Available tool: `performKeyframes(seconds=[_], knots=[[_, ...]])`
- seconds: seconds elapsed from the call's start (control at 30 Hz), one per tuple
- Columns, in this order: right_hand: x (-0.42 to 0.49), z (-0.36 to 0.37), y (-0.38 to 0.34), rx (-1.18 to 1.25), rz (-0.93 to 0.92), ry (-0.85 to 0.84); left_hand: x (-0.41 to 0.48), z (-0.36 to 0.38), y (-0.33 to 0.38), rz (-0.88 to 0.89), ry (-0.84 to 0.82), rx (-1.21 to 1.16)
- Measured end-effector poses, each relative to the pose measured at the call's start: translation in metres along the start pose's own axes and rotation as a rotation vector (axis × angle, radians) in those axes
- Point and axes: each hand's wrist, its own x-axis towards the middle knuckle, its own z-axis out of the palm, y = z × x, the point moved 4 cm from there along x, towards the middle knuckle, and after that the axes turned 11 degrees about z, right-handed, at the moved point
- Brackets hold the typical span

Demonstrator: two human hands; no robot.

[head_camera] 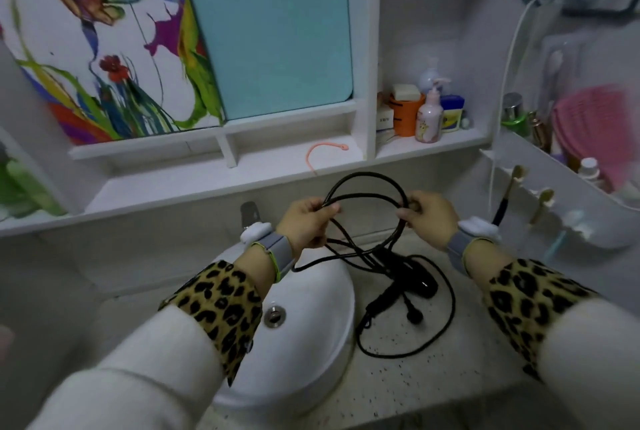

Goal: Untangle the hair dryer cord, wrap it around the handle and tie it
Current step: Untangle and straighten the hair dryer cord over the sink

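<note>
A black hair dryer (420,282) lies on the speckled counter (433,384) to the right of the sink. Its black cord (367,183) rises from it in loose loops, held up above the counter between both hands. My left hand (304,221) pinches the loops on their left side. My right hand (431,218) grips them on the right. More cord (450,312) lies in a wide curve on the counter around the dryer, with tangled strands crossing over its body.
A white round sink (311,343) with a metal drain sits below my left arm, a faucet (249,213) behind it. Bottles and jars (429,114) stand on the white shelf. A pink hook (325,149) lies under the mirror. A white rack (561,194) with toiletries hangs at right.
</note>
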Motion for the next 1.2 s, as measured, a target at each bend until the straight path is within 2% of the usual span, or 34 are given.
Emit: performKeyframes(seconds=[0.1,0.2,0.4,0.53,0.63,0.7,0.77,0.87,0.93,1.0,1.1,1.2], knots=[[0.0,-0.018,-0.023,0.263,0.017,-0.089,-0.002,-0.01,0.018,0.014,0.131,0.052],[0.002,-0.044,-0.051,0.379,-0.024,-0.11,-0.003,-0.011,0.034,0.014,0.153,0.109],[-0.001,-0.077,-0.084,0.23,-0.195,-0.04,-0.013,0.0,0.05,0.012,0.175,0.111],[-0.009,-0.083,-0.094,0.35,-0.261,0.005,-0.021,0.008,0.061,-0.009,0.092,0.017],[-0.02,-0.084,-0.107,0.193,-0.462,0.126,-0.027,0.009,0.066,-0.029,0.008,-0.015],[-0.025,-0.08,-0.116,0.049,-0.558,0.117,-0.033,0.005,0.064,-0.031,-0.006,0.103],[-0.027,-0.074,-0.122,-0.11,-0.606,0.105,-0.038,-0.003,0.061,0.013,-0.016,0.412],[-0.031,-0.066,-0.127,-0.327,-0.622,0.092,-0.04,-0.009,0.057,0.122,-0.118,0.933],[-0.034,-0.059,-0.126,-0.441,-0.586,0.045,-0.041,-0.011,0.058,0.199,-0.161,1.152],[-0.042,-0.047,-0.127,-0.525,-0.56,-0.006,-0.041,-0.011,0.062,0.282,-0.118,1.142],[-0.058,-0.028,-0.137,-0.421,-0.492,-0.104,-0.043,-0.01,0.083,0.473,-0.031,1.098],[-0.069,-0.015,-0.151,-0.349,-0.511,-0.174,-0.039,-0.013,0.096,0.597,0.044,1.113]])
